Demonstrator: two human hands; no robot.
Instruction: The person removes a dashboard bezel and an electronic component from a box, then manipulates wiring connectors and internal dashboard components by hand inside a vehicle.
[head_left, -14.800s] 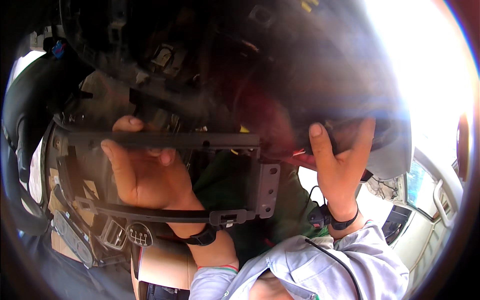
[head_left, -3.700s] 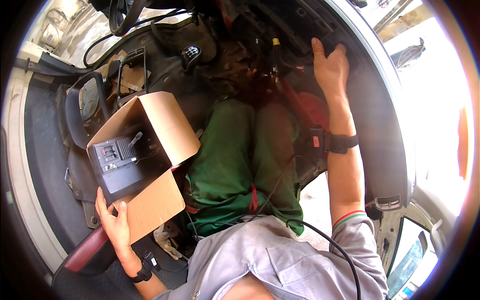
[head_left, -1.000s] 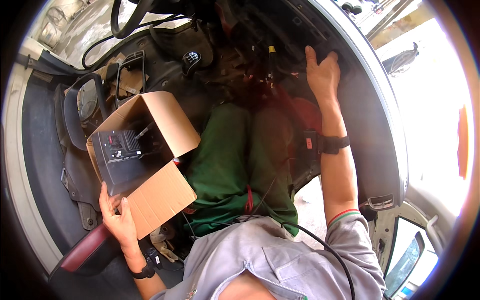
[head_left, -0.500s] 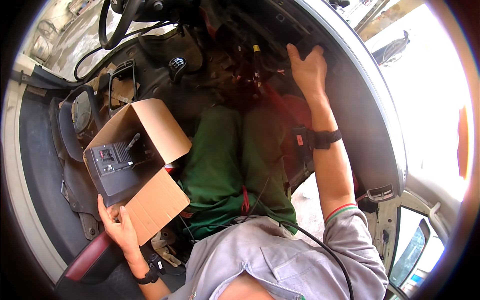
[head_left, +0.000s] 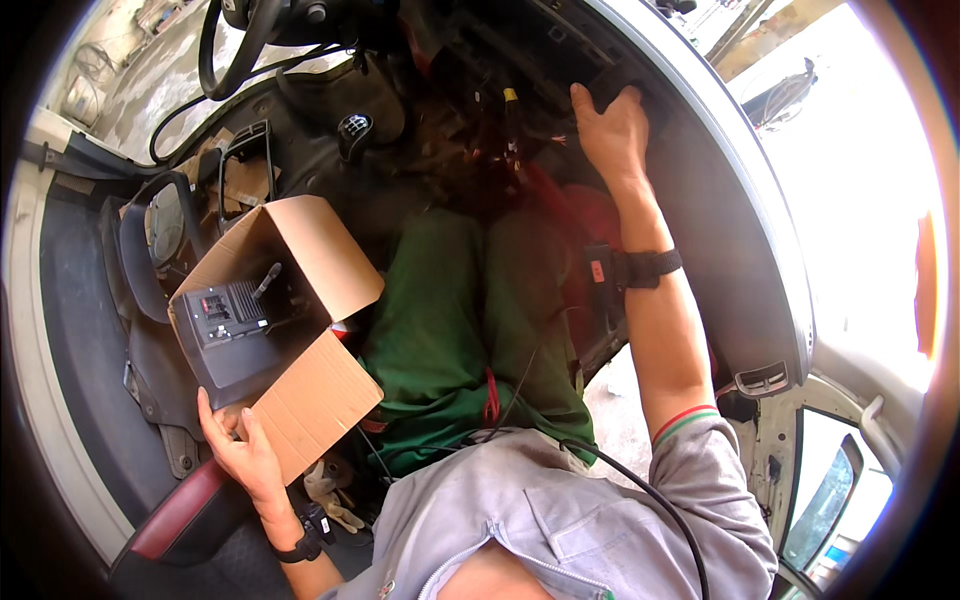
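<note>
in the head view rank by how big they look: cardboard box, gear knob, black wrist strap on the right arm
1. cardboard box, by far the largest
2. black wrist strap
3. gear knob
The last two look close, and the knob lies farther away, so their order is unsure.

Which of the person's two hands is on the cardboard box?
The left hand: it grips the lower flap edge of the open cardboard box. The right hand is raised to the stripped dashboard, far from the box.

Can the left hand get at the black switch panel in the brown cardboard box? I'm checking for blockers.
Probably yes: the left hand grips the brown cardboard box at its open flap, and the black switch panel lies uncovered inside.
</note>
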